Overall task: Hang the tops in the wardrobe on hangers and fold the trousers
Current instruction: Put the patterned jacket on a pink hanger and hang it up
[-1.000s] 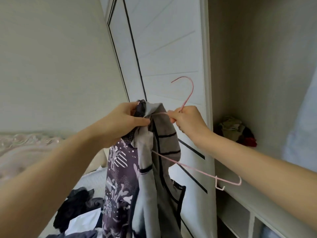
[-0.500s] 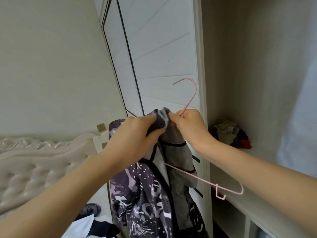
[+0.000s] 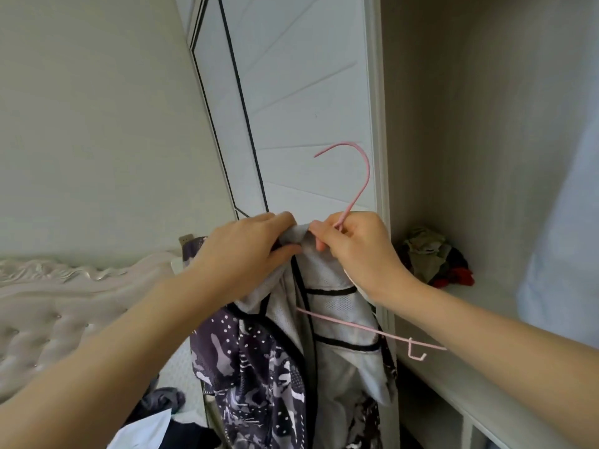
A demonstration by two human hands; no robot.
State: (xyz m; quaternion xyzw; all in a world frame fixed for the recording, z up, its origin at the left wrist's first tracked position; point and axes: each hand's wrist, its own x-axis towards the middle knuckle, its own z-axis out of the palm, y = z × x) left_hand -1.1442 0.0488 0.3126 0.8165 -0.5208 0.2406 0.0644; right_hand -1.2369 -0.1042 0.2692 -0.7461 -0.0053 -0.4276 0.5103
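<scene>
At the far left a padded headboard (image 3: 64,303) runs along the wall, and below it dark clothes (image 3: 163,401) lie in a heap near a white sheet, probably waiting for their turn.

The left hand (image 3: 246,251) is raised in front of the wardrobe door (image 3: 308,92). Its fingers (image 3: 278,220) are curled tight round the grey neck of the patterned top (image 3: 259,367), bunching the cloth so that the opening can be drawn over the wire. The rest of the top hangs straight down from that grip, its pale lining turned outward.

Touching it on the right, the right hand (image 3: 356,251) pinches the pink hanger (image 3: 359,189) just under its hook, fingers clamped on the stem. This holds the frame steady while the other hand works the cloth. The hook stands free above the knuckles. The bottom bar crosses in front of the lining, and its right end, with a small notch, juts out bare, so that shoulder looks not yet dressed. Whether the left shoulder is seated I cannot tell.

Further right the open wardrobe shows a shelf (image 3: 486,322) with a crumpled pile of garments (image 3: 434,257) at the back, and a pale blue garment (image 3: 564,222) hangs at the edge, likely where this top will go
</scene>
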